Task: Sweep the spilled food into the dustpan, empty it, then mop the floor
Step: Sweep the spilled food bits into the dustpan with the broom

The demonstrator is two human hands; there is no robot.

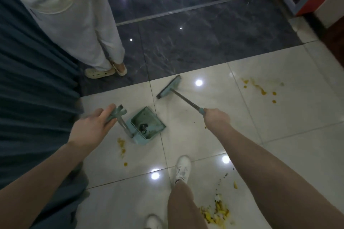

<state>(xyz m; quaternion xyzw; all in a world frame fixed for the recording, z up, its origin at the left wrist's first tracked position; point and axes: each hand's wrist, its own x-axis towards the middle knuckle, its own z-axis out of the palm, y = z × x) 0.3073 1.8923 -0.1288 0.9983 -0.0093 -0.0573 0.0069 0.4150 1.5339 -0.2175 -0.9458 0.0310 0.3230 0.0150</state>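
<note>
Food (pixel 216 212) is lying in a yellow heap at the lower right of the frame, on the pale floor tiles (pixel 186 145), just right of the person's bare leg. More yellow smears are showing beside the dustpan at lower centre (pixel 122 146), and a trail of orange drops is spreading at the right of the frame (pixel 260 89).

The right hand (pixel 216 118) is closing firmly around the broom handle, right of centre. The broom (pixel 169 87) is slanting up and to the left from that fist, its blue-green head hanging over or resting on the tile near the edge of the dark marbled floor (pixel 186 33); contact cannot be told.

The left hand (pixel 93 126) is gripping the forked top of the dustpan handle at centre left, with the fingers partly stretched along it. The dustpan (pixel 149 124) is sitting on the tile in the middle of the frame, mouth facing the upper right, a small dark clump lying inside it.

A white shoe (pixel 183 170) is standing below centre. Another person in pale trousers and slippers (pixel 104 72) is standing at the upper left, beside a dark blue curtain (pixel 28 80) filling the left edge.
</note>
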